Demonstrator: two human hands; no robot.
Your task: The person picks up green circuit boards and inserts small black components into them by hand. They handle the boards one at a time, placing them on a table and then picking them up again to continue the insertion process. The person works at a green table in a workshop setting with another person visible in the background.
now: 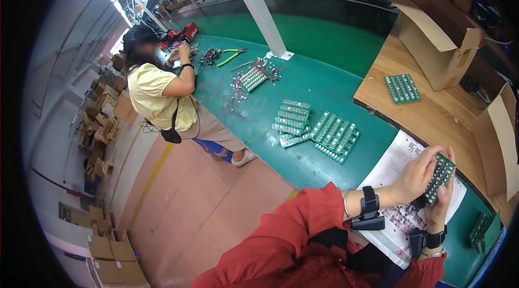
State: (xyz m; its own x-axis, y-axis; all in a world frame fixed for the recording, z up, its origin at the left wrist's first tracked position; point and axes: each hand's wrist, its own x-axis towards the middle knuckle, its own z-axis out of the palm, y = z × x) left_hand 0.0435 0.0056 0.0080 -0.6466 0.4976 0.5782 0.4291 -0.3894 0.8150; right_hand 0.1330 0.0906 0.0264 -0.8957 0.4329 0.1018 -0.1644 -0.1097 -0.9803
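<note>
While a co-worker in a yellow shirt (157,93) bends over parts farther along the green workbench (259,126), the left hand (419,171) and right hand (443,201) together clasp a small green circuit-board panel (440,177) above a printed paper sheet (394,166) at the bench's near end. Which fingers bear the hold is hard to tell at the picture's rim. More green panels (313,126) lie stacked mid-bench, one panel (403,88) rests on the wooden table (427,120) beside open cardboard boxes (438,44).
</note>
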